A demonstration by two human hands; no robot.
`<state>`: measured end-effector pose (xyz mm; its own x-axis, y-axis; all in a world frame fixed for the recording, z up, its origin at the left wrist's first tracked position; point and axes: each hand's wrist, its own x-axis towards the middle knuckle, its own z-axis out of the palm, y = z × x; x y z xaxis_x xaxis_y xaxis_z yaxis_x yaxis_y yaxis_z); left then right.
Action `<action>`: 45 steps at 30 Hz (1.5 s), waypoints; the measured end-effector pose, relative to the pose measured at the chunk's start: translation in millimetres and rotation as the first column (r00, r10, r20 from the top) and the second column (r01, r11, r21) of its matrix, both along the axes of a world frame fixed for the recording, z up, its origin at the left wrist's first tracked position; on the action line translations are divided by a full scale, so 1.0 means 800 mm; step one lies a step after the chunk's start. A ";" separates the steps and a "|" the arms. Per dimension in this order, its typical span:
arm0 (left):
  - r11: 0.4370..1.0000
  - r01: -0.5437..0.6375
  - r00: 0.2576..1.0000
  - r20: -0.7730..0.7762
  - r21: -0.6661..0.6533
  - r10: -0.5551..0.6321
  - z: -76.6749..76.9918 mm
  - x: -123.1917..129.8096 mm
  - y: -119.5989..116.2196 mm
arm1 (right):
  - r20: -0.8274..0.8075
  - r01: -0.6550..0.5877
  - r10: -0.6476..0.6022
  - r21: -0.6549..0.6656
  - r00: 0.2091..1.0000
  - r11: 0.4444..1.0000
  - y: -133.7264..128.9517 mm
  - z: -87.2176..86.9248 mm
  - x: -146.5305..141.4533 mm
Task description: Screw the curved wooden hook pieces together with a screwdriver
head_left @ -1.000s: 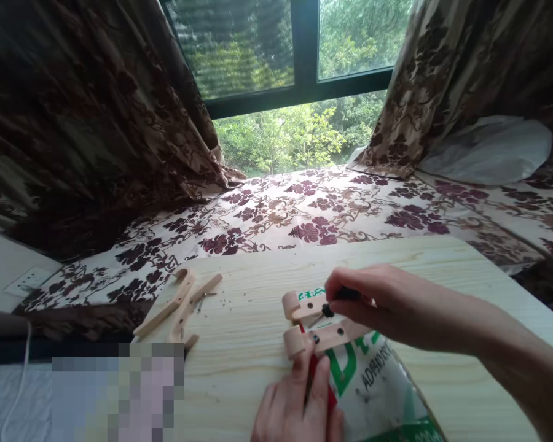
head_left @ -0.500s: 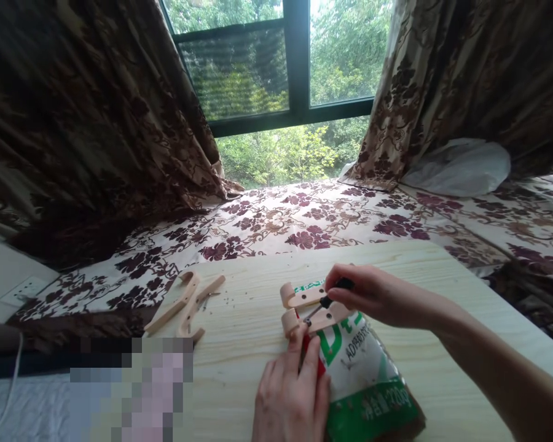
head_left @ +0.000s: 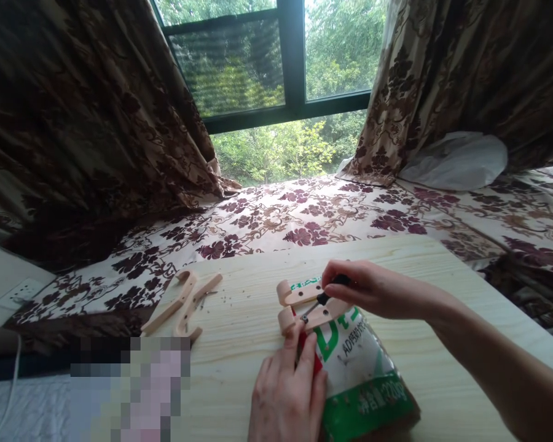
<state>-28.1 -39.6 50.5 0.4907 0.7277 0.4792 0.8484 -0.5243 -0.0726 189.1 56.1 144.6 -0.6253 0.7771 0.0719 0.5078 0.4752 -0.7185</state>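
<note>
My right hand (head_left: 357, 285) is closed round the dark handle of a screwdriver (head_left: 321, 299), whose shaft slants down left to a screw (head_left: 305, 319) on a curved wooden piece (head_left: 317, 314). Beside the screw, my left hand (head_left: 288, 393) presses a fingertip on that piece, its other fingers lying over the package. A second curved wooden piece (head_left: 299, 293) lies just behind. Both rest on a green and white printed package (head_left: 373, 374). Dark holes show in both pieces.
More curved wooden pieces (head_left: 188, 301) lie at the left of the pale wooden table (head_left: 239, 362), with screws and small crumbs beside them. Behind the table are a flowered cloth (head_left: 276, 215), a white plastic bag (head_left: 456, 161), curtains and a window.
The whole view has shifted slightly. Both hands keep nearly the same places on the wooden piece and the screwdriver, with the tool still at the screw.
</note>
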 end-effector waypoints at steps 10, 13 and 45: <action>1.000 -0.001 1.000 0.007 -0.007 0.001 0.003 0.001 0.000 | 0.011 -0.011 0.011 -0.008 1.000 1.000 0.002 -0.001 -0.001; 1.000 0.004 1.000 0.005 -0.008 -0.004 0.005 0.003 0.000 | -0.002 0.003 -0.003 -0.002 1.000 1.000 0.001 0.002 -0.002; 0.992 -0.116 0.992 -0.058 -0.045 0.113 0.010 0.016 0.002 | 0.445 -0.255 0.082 0.344 0.892 0.904 -0.012 0.078 -0.048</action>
